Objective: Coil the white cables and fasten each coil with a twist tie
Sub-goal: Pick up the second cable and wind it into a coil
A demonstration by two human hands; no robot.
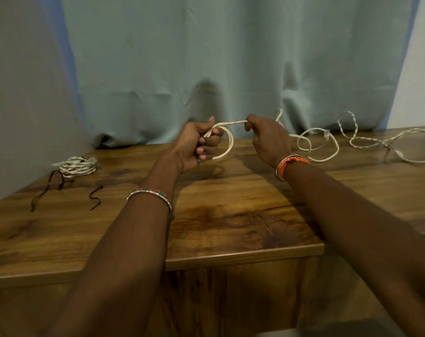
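Wooden table (231, 215), white cable (233, 122) level, left-right between both hands' pinching fingers (207, 148).

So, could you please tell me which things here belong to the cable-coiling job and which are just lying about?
Part of the job:
- white cable, gripped by the left hand and right hand
- twisted white cable
- finished coil
- dark twist ties

Just there:
- wooden table
- blue curtain
- bracelets
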